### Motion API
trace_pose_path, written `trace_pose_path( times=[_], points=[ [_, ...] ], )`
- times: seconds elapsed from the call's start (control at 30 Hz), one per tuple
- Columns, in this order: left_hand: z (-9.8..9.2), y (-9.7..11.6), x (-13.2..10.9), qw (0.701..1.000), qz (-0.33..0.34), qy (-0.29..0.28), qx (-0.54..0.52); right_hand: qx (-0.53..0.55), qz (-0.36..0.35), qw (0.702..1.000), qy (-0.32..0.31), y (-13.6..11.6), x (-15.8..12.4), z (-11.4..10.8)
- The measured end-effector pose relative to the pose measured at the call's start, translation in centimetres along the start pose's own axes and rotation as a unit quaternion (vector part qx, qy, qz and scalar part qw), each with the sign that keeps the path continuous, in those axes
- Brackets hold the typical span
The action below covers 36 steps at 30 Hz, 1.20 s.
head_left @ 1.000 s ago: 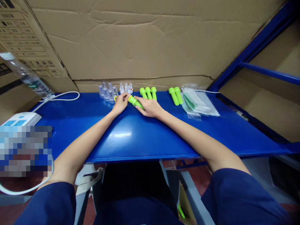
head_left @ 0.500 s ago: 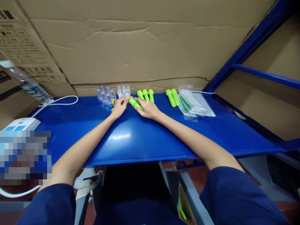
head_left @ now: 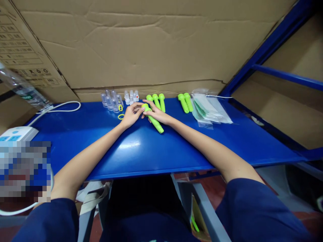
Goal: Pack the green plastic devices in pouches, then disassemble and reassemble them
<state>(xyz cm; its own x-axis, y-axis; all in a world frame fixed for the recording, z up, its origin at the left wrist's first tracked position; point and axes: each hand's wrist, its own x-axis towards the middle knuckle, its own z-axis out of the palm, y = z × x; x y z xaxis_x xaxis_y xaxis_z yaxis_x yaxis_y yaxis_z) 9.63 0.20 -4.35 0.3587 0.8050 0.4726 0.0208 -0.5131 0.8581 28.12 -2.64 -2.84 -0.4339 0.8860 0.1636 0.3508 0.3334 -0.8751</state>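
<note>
Between both hands, over the blue table, is a lime-green flashlight (head_left: pixel 156 124), its handle slanting down to the right. My left hand (head_left: pixel 131 116) closes its fingers on the yellow-rimmed head end. Around the neck, just below the head, my right hand (head_left: pixel 158 115) is closed; part of the body is hidden by its fingers. Two yellow rings (head_left: pixel 121 116) lie left of my left hand. Behind them stand several clear plastic caps (head_left: pixel 111 101) and a group of smaller clear-and-white pieces (head_left: pixel 131 97). Three similar green flashlights (head_left: pixel 155 101) lie just behind my right hand.
Two more green flashlights (head_left: pixel 185 103) lie to the right, beside clear plastic bags (head_left: pixel 210 109) with white and green contents. At left are a power strip (head_left: pixel 19 134), a white cable (head_left: pixel 67 109) and a water bottle (head_left: pixel 27 90). Cardboard (head_left: pixel 136 50) walls the back.
The flashlight has turned to point its handle more toward me, with more of it showing below my right hand. My left hand has shifted slightly right, and the yellow rings show more fully.
</note>
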Motion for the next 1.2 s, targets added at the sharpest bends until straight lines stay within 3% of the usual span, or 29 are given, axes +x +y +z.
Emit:
trace_pose_path(
  times=[0.23,0.43,0.77,1.2],
  points=[
    [-0.2,-0.3,0.3,0.998,-0.004,0.050,0.031,0.103,-0.021,0.993,0.057,1.3,0.6,0.7],
    [-0.6,-0.1,0.3,0.992,0.019,0.067,0.110,0.069,-0.031,0.986,0.150,2.0,1.1,1.3],
    [-0.3,-0.1,0.4,0.988,0.016,0.108,0.112,0.109,-0.062,0.982,0.145,1.5,0.9,1.6],
    [0.2,0.9,-0.2,0.973,0.057,0.144,0.169,0.071,-0.061,0.969,0.228,1.0,0.5,2.2]
  ],
)
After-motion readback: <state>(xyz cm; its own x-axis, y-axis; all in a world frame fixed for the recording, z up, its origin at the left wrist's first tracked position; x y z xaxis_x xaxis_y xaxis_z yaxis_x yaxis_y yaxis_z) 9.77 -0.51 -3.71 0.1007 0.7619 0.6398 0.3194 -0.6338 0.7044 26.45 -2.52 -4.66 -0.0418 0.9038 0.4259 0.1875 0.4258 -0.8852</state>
